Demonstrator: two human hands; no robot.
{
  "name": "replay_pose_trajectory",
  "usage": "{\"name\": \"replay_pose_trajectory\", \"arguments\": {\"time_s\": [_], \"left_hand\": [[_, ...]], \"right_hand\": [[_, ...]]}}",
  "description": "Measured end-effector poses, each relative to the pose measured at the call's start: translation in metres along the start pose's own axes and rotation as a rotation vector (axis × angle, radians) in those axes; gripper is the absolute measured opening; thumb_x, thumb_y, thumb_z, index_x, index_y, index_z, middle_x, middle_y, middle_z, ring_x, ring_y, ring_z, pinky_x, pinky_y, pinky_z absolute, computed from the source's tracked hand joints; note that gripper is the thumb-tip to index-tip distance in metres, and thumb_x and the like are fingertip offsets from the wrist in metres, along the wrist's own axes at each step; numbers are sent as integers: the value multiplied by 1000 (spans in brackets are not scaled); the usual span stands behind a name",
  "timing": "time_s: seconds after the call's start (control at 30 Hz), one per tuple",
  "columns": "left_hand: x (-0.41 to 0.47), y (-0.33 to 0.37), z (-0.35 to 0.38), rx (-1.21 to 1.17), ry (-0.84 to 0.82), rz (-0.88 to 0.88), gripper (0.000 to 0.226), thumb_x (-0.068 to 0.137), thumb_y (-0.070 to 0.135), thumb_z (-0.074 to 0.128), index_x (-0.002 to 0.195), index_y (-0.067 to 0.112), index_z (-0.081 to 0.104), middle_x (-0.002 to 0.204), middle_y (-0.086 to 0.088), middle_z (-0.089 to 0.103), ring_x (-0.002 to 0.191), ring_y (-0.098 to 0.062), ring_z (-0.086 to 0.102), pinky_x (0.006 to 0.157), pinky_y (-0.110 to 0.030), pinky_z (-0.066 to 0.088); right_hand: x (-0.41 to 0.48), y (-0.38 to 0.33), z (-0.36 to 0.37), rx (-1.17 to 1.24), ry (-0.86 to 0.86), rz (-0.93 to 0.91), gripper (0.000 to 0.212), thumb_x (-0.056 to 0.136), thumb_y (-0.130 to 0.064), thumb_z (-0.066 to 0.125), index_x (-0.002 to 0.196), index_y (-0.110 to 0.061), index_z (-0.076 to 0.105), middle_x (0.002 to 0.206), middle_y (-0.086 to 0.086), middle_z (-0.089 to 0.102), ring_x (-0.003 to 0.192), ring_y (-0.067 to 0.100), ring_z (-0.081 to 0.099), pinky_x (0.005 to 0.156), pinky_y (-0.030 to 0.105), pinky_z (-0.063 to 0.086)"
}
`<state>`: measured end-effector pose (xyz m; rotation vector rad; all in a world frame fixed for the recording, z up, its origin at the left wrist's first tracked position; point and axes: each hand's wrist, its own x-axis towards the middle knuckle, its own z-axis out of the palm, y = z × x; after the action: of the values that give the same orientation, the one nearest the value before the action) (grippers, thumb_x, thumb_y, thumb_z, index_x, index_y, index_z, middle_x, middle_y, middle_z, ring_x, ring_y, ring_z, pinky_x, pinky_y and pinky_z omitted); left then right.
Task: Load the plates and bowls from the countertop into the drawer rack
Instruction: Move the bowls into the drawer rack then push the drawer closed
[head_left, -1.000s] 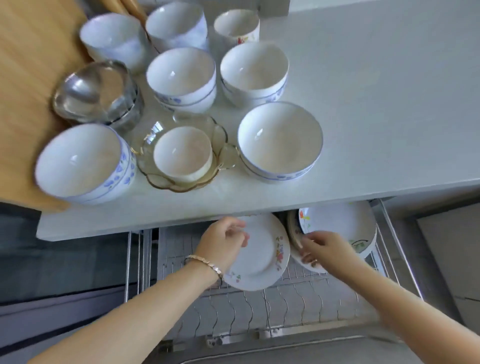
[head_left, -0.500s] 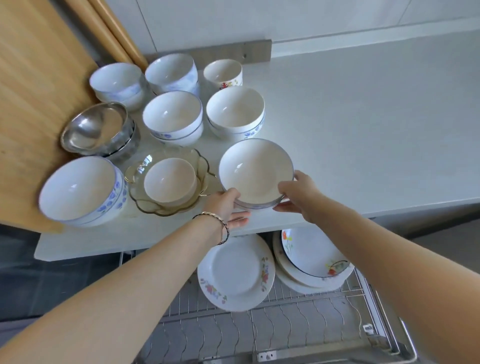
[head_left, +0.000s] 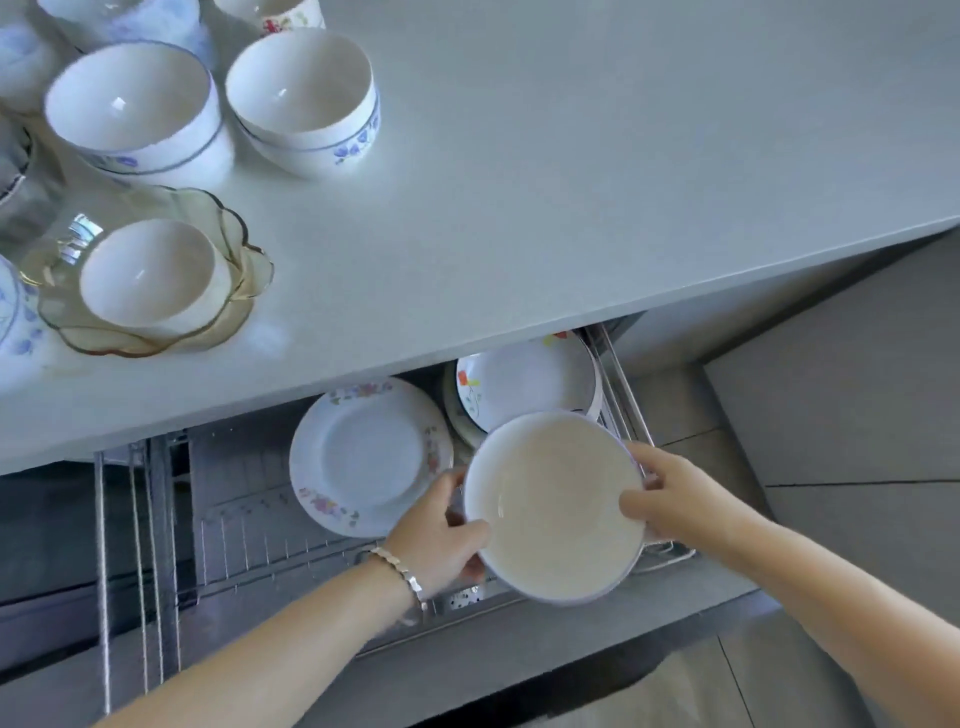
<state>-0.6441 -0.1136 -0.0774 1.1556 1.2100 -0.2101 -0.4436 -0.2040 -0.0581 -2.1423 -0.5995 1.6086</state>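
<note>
Both hands, left hand (head_left: 439, 540) and right hand (head_left: 670, 493), grip a white bowl (head_left: 553, 509) by its rim. It hangs above the drawer rack (head_left: 249, 525), beside a floral plate (head_left: 369, 457).

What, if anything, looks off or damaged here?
Nothing spilled or broken. The floral plate and plate stack lie flat across the drawer rack wires instead of standing in slots; a small white bowl sits inside the amber glass dish. Left hand and right hand hold the large bowl.
</note>
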Motion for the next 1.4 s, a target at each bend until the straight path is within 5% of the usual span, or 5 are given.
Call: {"name": "replay_pose_trajectory", "arguments": {"time_s": [0.1,0.43,0.67,1.0,1.4], "left_hand": [[39,-39,40,-62,-43,-149,49,88,-5,43,132,14,35,81,-7,51,74,-31,60,61,-37,58],[149,-87,109,63,17,-200,53,85,-1,47,134,17,39,115,-13,59,105,-28,58,92,-36,51],[180,-90,124,99,-79,-178,62,85,-4,40,141,20,30,125,-15,53,103,-31,54,83,-46,57],[188,-64,140,279,-170,-139,72,86,1,39,148,30,14,135,-13,51,118,-35,53,97,-44,50],[160,-55,105,444,-159,-221,59,96,33,41,148,16,20,144,-10,44,117,-24,54,99,-30,43]], "right_hand": [[28,48,5,27,-15,152,51,82,8,41,119,-22,55,75,3,63,63,20,62,64,32,57],[138,133,13,-329,159,238,50,81,6,38,127,-9,50,117,17,60,94,26,50,74,23,34],[159,154,10,-385,245,256,59,83,7,35,137,-16,43,121,18,59,109,33,56,80,29,44],[154,120,-16,-1151,240,-12,35,86,5,41,116,-9,53,115,8,59,104,31,60,70,31,39],[140,86,-12,-1121,146,21,32,94,-12,40,122,-16,54,119,4,58,107,26,61,82,32,49]]}}
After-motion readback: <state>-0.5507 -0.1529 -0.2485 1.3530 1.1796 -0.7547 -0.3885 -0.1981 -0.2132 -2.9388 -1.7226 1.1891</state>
